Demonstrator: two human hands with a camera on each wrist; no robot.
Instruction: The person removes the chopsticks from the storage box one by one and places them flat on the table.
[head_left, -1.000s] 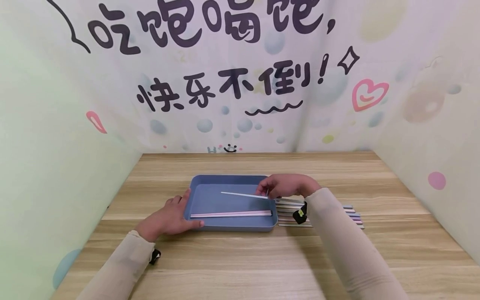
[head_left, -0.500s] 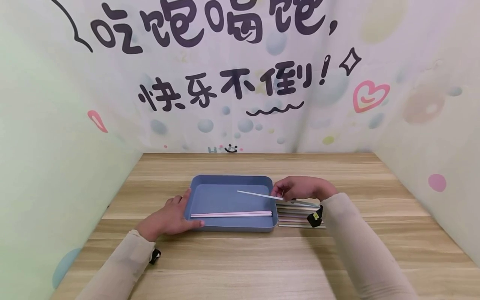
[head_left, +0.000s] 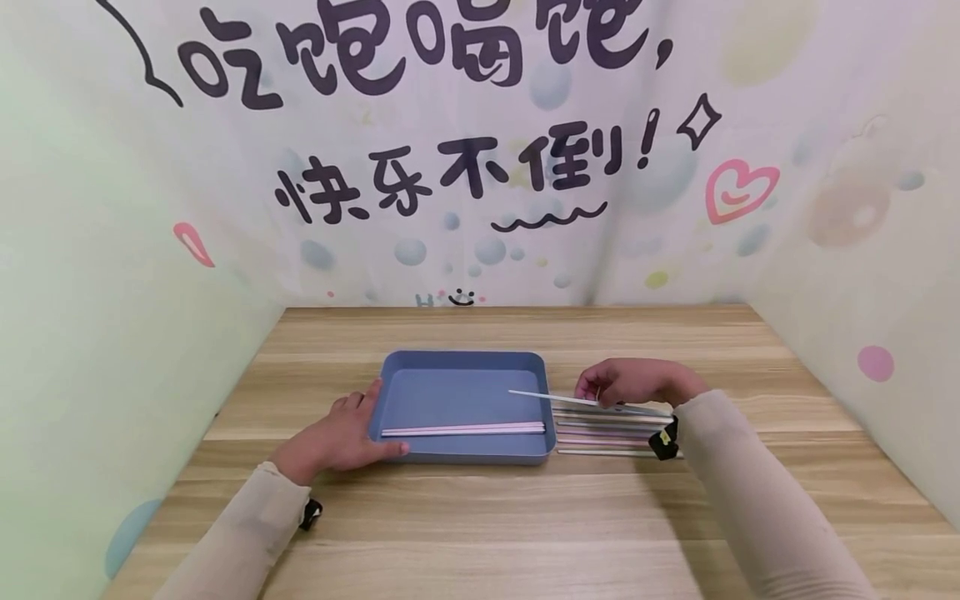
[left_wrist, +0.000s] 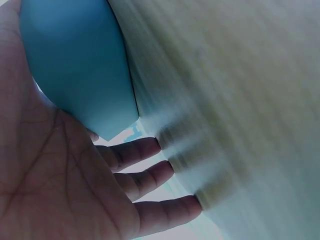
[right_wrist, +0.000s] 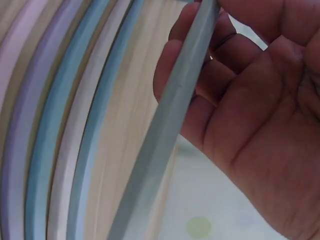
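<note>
My left hand [head_left: 337, 435] rests against the left end of a shallow blue tray [head_left: 465, 359], thumb over its near corner. In the left wrist view its other fingers [left_wrist: 170, 212] are straight, with their tips at the table. Inside the tray, a pair of pink-and-white chopsticks [head_left: 462, 430] lies along the near side. My right hand [head_left: 633, 381] pinches a pale grey-green chopstick [right_wrist: 165, 112] between thumb and fingers. That chopstick slants above the table, its left end overlapping the tray's right side. Below it, several pastel chopsticks [head_left: 600, 432] lie side by side.
The wood-grain table [head_left: 465, 533] meets a printed backdrop [head_left: 465, 250] at the back. Side walls [head_left: 885, 275] bound it left and right. The row of chopsticks starts right beside the tray's right wall.
My right hand has moved right, from over the tray's right end to above the row of chopsticks, carrying the chopstick with it. My left hand has stayed at the tray.
</note>
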